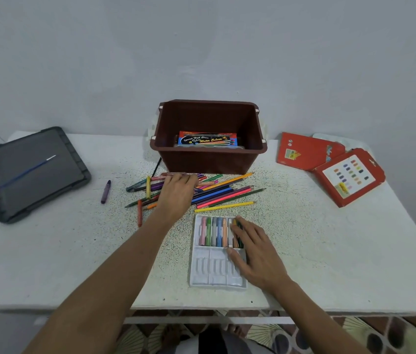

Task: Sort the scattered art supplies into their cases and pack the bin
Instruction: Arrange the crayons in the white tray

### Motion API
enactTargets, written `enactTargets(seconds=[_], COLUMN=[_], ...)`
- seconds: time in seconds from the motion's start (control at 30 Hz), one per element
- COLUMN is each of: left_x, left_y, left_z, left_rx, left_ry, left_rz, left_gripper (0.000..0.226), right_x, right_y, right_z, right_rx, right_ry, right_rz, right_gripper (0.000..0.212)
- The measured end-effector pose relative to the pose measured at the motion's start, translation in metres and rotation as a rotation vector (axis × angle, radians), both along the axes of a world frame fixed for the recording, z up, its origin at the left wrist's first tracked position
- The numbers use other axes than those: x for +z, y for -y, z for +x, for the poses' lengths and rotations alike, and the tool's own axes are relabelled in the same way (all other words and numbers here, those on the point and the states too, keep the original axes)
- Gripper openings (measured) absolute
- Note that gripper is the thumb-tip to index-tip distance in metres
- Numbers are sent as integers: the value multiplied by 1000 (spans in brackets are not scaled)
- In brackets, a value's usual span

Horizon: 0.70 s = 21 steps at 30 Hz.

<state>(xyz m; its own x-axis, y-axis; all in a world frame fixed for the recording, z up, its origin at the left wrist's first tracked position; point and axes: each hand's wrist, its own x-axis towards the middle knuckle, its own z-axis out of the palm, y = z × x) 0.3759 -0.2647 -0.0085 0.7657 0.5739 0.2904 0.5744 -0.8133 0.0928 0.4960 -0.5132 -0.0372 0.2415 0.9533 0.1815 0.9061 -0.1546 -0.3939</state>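
Left hand (176,191) palm-down on the loose pencil pile (227,192), just in front of the brown bin (209,162); can't tell if its fingers (186,178) grip anything. Right hand (255,251) lies flat on the white crayon tray (209,267), fingers on the rightmost crayons of the filled top row; the bottom row is bare. Watercolour pencil box (206,140) inside the bin. Far left on the surface (48,264): grey lid (56,190) with a paintbrush (27,171) on it, purple crayon (105,191) beside it. Two red boxes (329,164) at right.
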Motion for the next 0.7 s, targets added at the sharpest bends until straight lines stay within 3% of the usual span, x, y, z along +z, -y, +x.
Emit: enactTargets(seconds=[0.1, 0.17, 0.33, 0.5, 0.7], left_x=[-6, -3, 18, 21, 13], left_y=[-6, -2, 36, 58, 69], left_z=[-7, -11, -26, -49, -58], left_rx=[-66, -105, -110, 16, 68], left_ry=[81, 218, 527, 466, 331], left_rz=[47, -29, -574, -881, -969], left_gripper=[18, 24, 35, 33, 34], right_x=[0, -1, -3, -4, -3], right_y=[0, 0, 0, 0, 0], right_z=[0, 1, 1, 2, 0], right_rx=[1, 3, 11, 11, 10], right_ry=[6, 7, 11, 15, 31], right_rz=[-1, 2, 16, 10, 8], right_gripper=[63, 63, 60, 61, 61])
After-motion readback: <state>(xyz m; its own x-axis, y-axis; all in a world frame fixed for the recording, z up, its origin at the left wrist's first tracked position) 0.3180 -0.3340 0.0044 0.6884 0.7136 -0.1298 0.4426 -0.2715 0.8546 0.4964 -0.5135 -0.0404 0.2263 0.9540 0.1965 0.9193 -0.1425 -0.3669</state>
